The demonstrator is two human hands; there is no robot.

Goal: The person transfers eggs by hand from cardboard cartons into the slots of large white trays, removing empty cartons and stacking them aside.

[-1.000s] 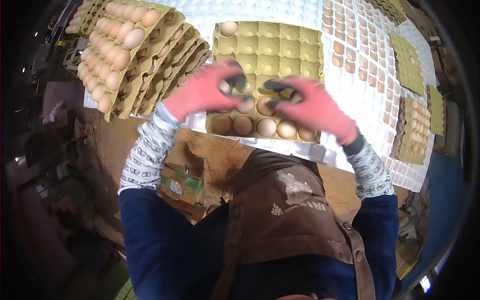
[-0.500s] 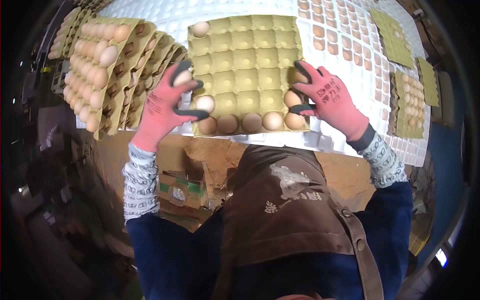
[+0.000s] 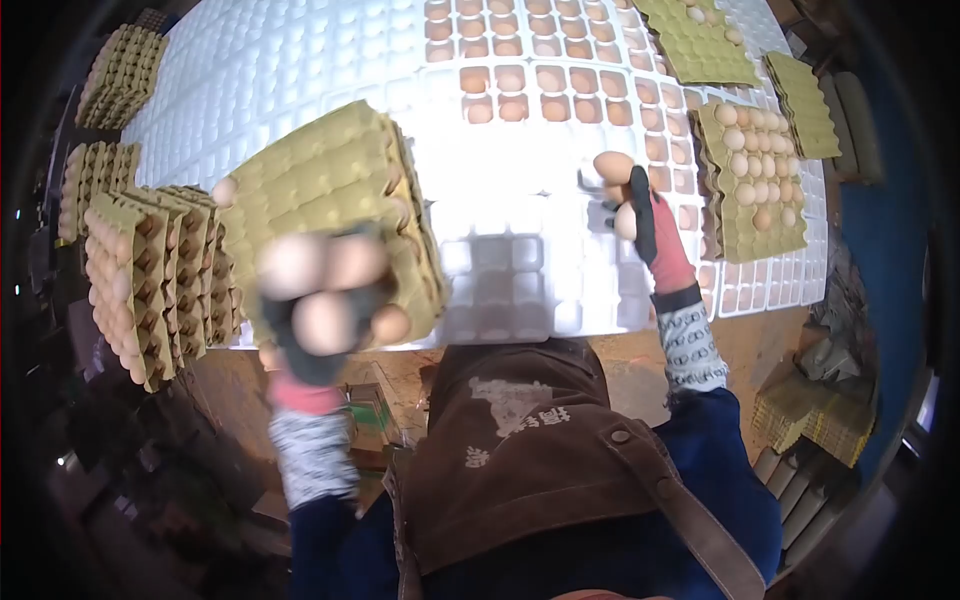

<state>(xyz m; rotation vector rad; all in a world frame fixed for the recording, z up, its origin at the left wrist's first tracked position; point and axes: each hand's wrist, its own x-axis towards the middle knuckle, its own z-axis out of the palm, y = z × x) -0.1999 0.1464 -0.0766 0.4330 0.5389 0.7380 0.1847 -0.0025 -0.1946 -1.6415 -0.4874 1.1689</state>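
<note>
My left hand, in a red glove with dark fingers, is blurred and turned palm up, cupping three eggs. It is in front of the yellow-green egg tray, which lies over other trays at an angle. An egg sits at this tray's left edge, and another egg shows beside my left hand. Over the white plastic trays, my right hand has its fingers curled around eggs; two show clearly, and others may be hidden.
White plastic trays cover the table, several cells holding brown eggs. Stacked egg-filled trays stand at the left. At the right lie a partly filled tray and further fibre trays.
My hands have left the tray's sides. The tray now lies further left, tilted. My left hand has come up with eggs, and my right hand has moved right with eggs. The view has shifted.
</note>
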